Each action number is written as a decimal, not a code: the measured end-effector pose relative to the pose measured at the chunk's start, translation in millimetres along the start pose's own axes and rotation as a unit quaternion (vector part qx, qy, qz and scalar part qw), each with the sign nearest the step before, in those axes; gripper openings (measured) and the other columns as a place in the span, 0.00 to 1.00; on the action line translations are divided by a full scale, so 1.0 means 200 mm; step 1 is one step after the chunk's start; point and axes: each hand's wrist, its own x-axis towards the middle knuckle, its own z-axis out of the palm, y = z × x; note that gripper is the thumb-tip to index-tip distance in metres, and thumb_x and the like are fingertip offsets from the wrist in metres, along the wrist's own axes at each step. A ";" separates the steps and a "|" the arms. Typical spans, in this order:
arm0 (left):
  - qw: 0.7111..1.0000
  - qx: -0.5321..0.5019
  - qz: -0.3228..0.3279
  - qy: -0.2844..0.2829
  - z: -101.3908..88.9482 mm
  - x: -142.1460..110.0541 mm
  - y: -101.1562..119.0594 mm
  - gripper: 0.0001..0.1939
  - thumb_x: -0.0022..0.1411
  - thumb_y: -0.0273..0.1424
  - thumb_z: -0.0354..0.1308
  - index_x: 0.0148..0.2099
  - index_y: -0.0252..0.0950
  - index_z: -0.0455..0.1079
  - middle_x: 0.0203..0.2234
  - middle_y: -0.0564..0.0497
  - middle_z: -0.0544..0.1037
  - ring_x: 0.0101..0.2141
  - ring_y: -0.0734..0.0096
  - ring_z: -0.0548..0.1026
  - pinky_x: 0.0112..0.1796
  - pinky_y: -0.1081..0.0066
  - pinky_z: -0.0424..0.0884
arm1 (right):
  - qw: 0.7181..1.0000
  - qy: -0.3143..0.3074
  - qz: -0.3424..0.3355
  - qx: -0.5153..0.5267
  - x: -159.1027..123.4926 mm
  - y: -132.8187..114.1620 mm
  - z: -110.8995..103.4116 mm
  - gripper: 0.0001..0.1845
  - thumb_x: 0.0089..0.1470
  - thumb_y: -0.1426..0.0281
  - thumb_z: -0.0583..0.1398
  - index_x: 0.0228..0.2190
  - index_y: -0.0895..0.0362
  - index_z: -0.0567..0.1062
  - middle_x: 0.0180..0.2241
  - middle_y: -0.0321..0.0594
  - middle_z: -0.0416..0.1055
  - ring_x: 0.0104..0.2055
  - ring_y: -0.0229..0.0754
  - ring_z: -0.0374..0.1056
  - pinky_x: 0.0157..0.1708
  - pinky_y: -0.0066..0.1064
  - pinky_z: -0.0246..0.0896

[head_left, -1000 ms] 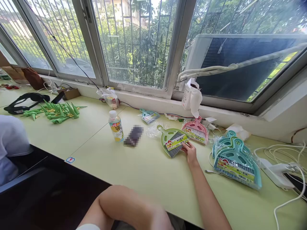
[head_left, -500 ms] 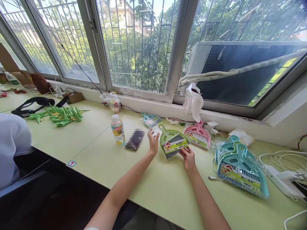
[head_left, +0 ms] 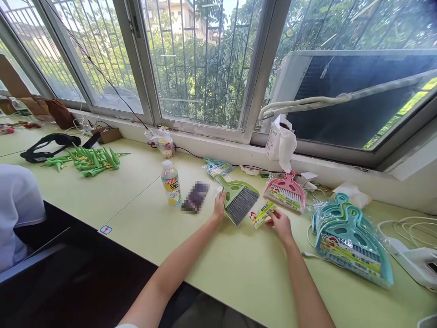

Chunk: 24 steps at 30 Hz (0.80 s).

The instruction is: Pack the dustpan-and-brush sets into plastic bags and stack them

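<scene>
Head view: the left hand (head_left: 219,207) is at 8 o'clock on the green dustpan (head_left: 229,187), its fingers closed around the near edge. The gray-bristled brush (head_left: 242,205) lies across the pan, with its bristles toward the right hand. At 4 o'clock from the pan, the right hand (head_left: 280,224) pinches the printed card (head_left: 262,215) between narrow fingers, apart from the bristles. Around the pan on the pale green table (head_left: 235,278), a pink dustpan set (head_left: 286,191) lies at 3 o'clock and a blue set (head_left: 219,167) at 11. A dark object (head_left: 195,197) (pixelated, so I can't say what) is at 9 o'clock, a bottle (head_left: 171,186) just beyond it. Teal sets (head_left: 355,241) overlap at 4 o'clock, farther out than the card.
</scene>
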 end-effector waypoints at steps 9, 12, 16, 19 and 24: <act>0.990 0.110 0.086 0.019 0.02 -0.13 0.01 0.24 0.64 0.46 0.46 0.57 0.40 0.62 0.56 0.45 0.67 0.59 0.58 0.59 0.58 0.60 0.55 | 0.900 0.186 -0.204 -0.337 -0.13 -0.12 0.05 0.23 0.54 0.60 0.56 0.50 0.56 0.68 0.41 0.50 0.69 0.36 0.48 0.69 0.31 0.34 0.61; 0.967 0.192 0.165 -0.010 0.05 -0.24 0.01 0.23 0.66 0.45 0.43 0.57 0.39 0.61 0.49 0.43 0.72 0.50 0.58 0.69 0.51 0.60 0.63 | 0.904 0.141 -0.287 -0.285 -0.21 -0.21 0.16 0.20 0.56 0.60 0.54 0.50 0.53 0.67 0.41 0.46 0.68 0.40 0.47 0.67 0.36 0.34 0.61; 0.915 0.283 0.259 -0.123 0.07 -0.38 0.03 0.23 0.66 0.43 0.41 0.57 0.37 0.60 0.39 0.42 0.76 0.39 0.59 0.74 0.42 0.62 0.69 | 0.899 0.092 -0.366 -0.221 -0.31 -0.28 0.29 0.17 0.53 0.66 0.56 0.46 0.53 0.67 0.43 0.46 0.66 0.43 0.47 0.65 0.38 0.35 0.62; 0.882 0.297 0.317 -0.183 0.07 -0.42 0.08 0.24 0.66 0.42 0.42 0.60 0.37 0.57 0.43 0.41 0.76 0.42 0.59 0.74 0.43 0.64 0.69 | 0.913 0.123 -0.354 -0.162 -0.34 -0.31 0.30 0.09 0.49 0.69 0.56 0.36 0.54 0.68 0.37 0.42 0.65 0.32 0.41 0.63 0.30 0.32 0.61; 0.866 0.295 0.306 -0.263 0.05 -0.35 0.20 0.28 0.63 0.48 0.45 0.60 0.40 0.59 0.45 0.45 0.76 0.43 0.58 0.74 0.44 0.66 0.68 | 0.956 0.075 -0.281 -0.024 -0.29 -0.35 0.24 0.06 0.43 0.71 0.60 0.26 0.54 0.67 0.26 0.32 0.59 0.23 0.33 0.56 0.21 0.27 0.55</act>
